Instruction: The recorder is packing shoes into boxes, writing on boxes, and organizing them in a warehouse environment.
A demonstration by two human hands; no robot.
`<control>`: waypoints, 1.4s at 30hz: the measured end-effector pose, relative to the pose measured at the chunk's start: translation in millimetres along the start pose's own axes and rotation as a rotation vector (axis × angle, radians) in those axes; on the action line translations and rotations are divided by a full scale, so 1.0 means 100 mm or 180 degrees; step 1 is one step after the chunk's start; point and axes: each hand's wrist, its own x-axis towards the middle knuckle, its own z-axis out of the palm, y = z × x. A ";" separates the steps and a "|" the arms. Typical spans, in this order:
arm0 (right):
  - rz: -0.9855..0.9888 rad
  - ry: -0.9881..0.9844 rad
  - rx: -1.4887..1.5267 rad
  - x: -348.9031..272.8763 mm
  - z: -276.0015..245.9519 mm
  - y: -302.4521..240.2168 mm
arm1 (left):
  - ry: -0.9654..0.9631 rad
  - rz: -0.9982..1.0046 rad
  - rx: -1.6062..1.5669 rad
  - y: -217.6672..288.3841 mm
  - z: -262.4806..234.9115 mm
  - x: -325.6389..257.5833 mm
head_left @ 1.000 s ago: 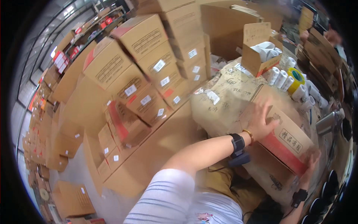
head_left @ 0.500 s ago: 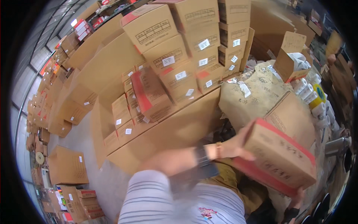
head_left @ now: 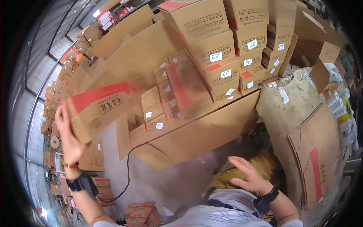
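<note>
Out to the left, my left hand (head_left: 70, 134) grips a brown cardboard box with a red band (head_left: 100, 108) by its near left end. The box is raised and tilted, its right end smeared by motion. My right hand (head_left: 249, 176) hangs over my lap, holding nothing, its fingers apart. Between the hands stands a large open carton (head_left: 200, 130) packed with stacked boxes (head_left: 223, 56), many bearing white labels. One red-banded box (head_left: 187, 85) lies on top of smaller boxes inside it.
At the right, a flattened carton (head_left: 317, 155) lies on a paper-covered surface (head_left: 280, 117). Rolls (head_left: 340, 109) and an open box (head_left: 321, 75) stand beyond it. A dark cable (head_left: 128, 170) loops at the lower left, near a small carton (head_left: 141, 215). More boxes line the left wall.
The box has gone from the right side over to the far left in my left hand. My right hand has let go of it. The view has shifted, and the flattened carton shows more fully.
</note>
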 end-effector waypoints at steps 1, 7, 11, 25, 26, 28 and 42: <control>-0.0039 -0.0030 -0.0458 -0.02 0.01 -0.01 | 0.0004 0.0005 -0.0043 -0.07 0.18 0.10; -0.0024 0.0000 -0.0981 -0.18 0.11 0.06 | -0.1061 0.0055 0.0276 -0.74 1.69 0.03; 0.0540 0.0429 -0.0693 -0.38 0.17 0.20 | -0.1233 0.0184 -0.0439 -1.05 1.81 0.31; 0.0494 0.0190 -0.0777 0.51 0.44 0.34 | -0.2947 -0.0979 -0.1256 -1.62 3.95 -0.63; 0.0450 0.0156 -0.0768 0.57 0.45 0.34 | -0.2946 -0.1094 -0.1228 -1.83 4.05 -0.74; 0.0502 0.0079 -0.0779 0.60 0.47 0.33 | -0.3017 -0.1087 -0.0968 -1.83 4.16 -0.80; 0.0409 0.0689 -0.1303 -0.24 0.21 0.56 | 0.0031 0.0543 -0.2811 1.41 2.79 -0.41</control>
